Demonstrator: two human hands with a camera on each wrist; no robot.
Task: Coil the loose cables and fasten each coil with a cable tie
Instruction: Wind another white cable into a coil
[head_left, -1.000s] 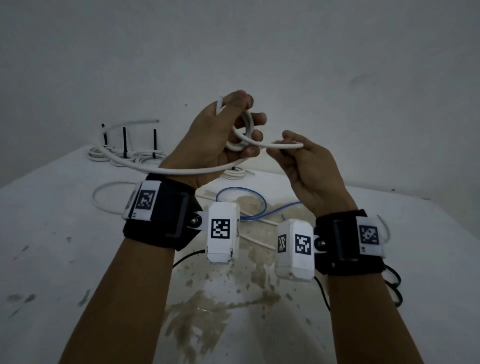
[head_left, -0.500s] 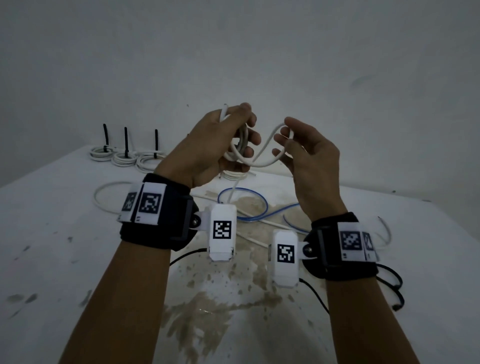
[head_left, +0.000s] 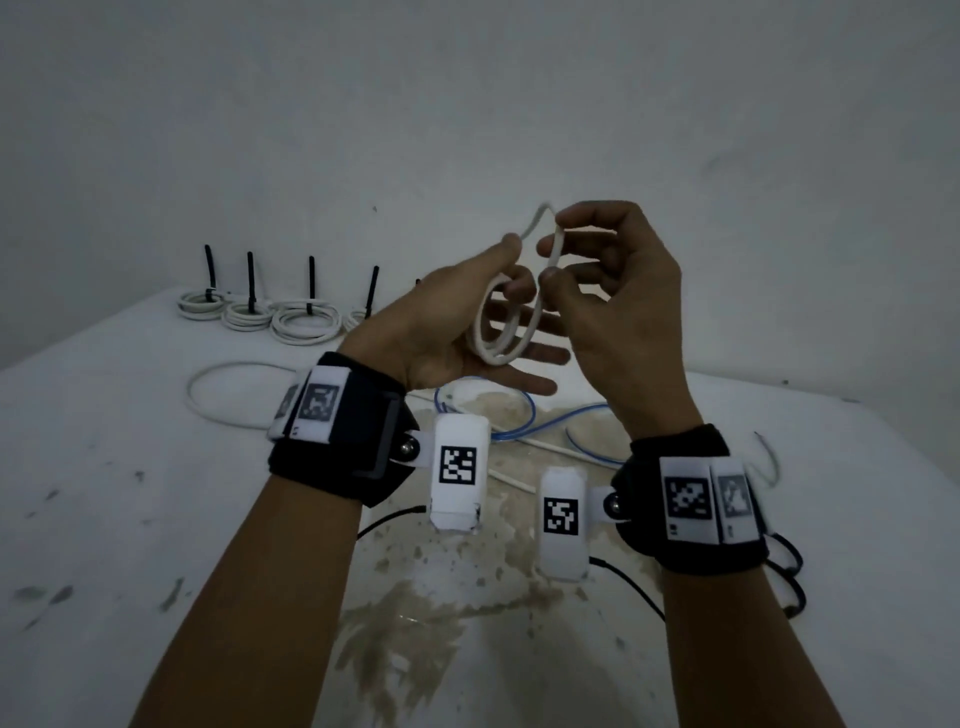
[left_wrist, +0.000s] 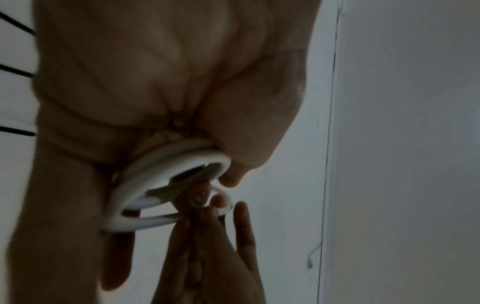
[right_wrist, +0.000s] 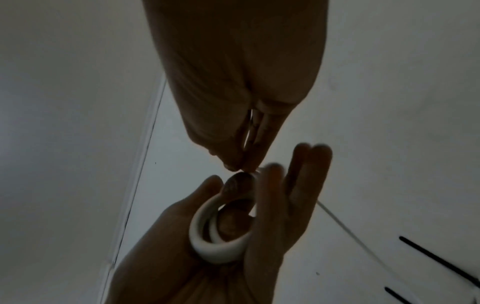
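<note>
A white cable (head_left: 496, 332) hangs as a small coil of a few turns in my left hand (head_left: 514, 291), raised over the table. The thumb and forefinger pinch the coil's top; the other fingers (head_left: 545, 356) lie straight under it. My right hand (head_left: 555, 254) pinches the last upper loop of the cable just right of the left thumb. The left wrist view has the coil (left_wrist: 166, 164) pressed under the thumb, with the right fingertips (left_wrist: 207, 203) on its far rim. From the right wrist, the coil (right_wrist: 205, 246) rests in the left palm (right_wrist: 155, 257).
Several finished white coils (head_left: 304, 322) with upright black ties stand at the table's back left. A loose white cable (head_left: 218, 395) and a blue cable (head_left: 524, 415) lie on the stained table (head_left: 104, 519) below my hands. Black camera cords (head_left: 784, 571) trail at the right.
The long tail that ran off to the left has been wound into the coil. My hands have closed together, and the left hand has turned palm up with its fingers straightened.
</note>
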